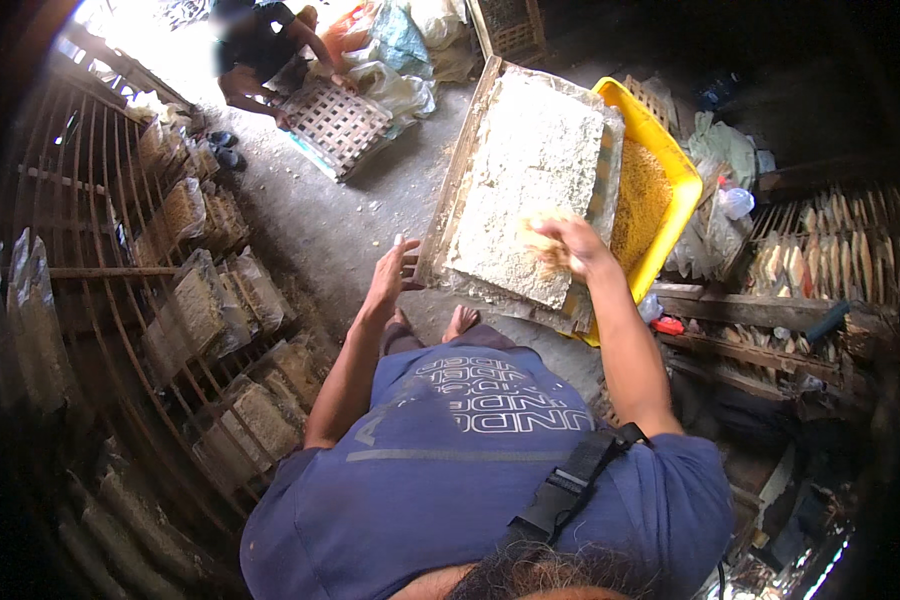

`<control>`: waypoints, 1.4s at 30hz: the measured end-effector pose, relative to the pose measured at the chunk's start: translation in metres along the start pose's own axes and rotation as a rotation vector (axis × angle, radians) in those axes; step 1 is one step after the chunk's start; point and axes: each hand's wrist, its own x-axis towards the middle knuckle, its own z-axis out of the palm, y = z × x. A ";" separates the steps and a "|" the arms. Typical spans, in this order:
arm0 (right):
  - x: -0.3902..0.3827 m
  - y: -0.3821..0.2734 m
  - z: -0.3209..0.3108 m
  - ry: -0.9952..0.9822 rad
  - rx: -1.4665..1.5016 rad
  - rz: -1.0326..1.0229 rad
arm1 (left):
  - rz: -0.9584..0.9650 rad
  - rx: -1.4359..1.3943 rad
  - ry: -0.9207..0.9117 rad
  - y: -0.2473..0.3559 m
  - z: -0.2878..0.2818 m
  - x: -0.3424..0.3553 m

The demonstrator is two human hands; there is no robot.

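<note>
A white, crumbly-surfaced slab [515, 165] lies in a wooden-edged tray [457, 180] before me. Over the slab's near right part, my right hand [570, 245] is closed around a handful of pale yellow grains, blurred by motion. Beside the tray's near left corner is my left hand [392, 268], its fingers apart and nothing in them; whether the fingertips touch the wood I cannot tell. The tray partly overlaps a yellow tub [682, 205], which contains yellow-brown grains [640, 195] like those in my right hand.
Another person [260, 55] crouches at the far left with a slatted lattice tray [335, 122]. Plastic sacks [395, 50] lie behind it. On the left, a slatted rack [90, 260] bears bagged blocks [205, 300]. Shelves with pale upright pieces [830, 250] stand at right.
</note>
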 end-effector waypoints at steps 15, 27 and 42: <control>0.004 -0.073 0.027 0.446 -0.589 -0.088 | -0.028 -0.270 0.289 -0.022 -0.222 -0.042; 0.114 -0.183 -0.066 0.813 -0.915 -0.326 | -0.004 -0.248 0.246 0.001 -0.195 -0.016; 0.048 0.147 -0.227 1.116 -0.764 -0.204 | -0.114 -0.019 -0.010 -0.003 -0.025 0.004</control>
